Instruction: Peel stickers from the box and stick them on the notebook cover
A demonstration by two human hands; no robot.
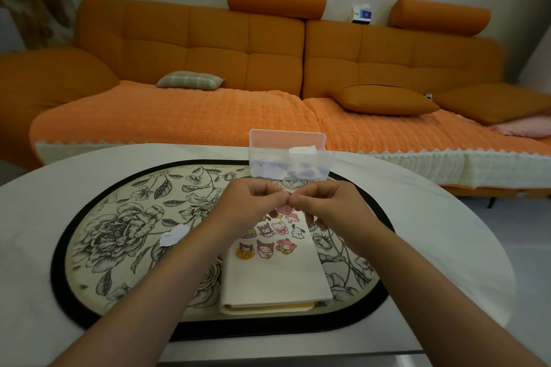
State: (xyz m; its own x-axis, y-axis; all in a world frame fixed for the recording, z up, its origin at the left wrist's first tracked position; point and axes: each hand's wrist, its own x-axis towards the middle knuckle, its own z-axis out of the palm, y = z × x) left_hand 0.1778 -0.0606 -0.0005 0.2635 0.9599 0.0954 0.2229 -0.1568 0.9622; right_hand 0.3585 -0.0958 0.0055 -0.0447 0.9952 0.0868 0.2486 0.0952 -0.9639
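A cream notebook (pixel 277 280) lies on the floral mat, its cover carrying several cartoon stickers (pixel 265 249) on the far half. Above its far end my left hand (pixel 253 202) and my right hand (pixel 325 202) meet fingertip to fingertip, both pinching a small sticker (pixel 289 197) between them; the sticker is mostly hidden by the fingers. Just beyond the hands stands a clear plastic box (pixel 268 158) with white sticker sheets inside.
An oval floral mat (pixel 119 235) with a black rim covers the white round table (pixel 38 217). A small pile of white peeled backing scraps (pixel 173 235) lies on the mat to the left. An orange sofa (pixel 208 68) stands behind the table.
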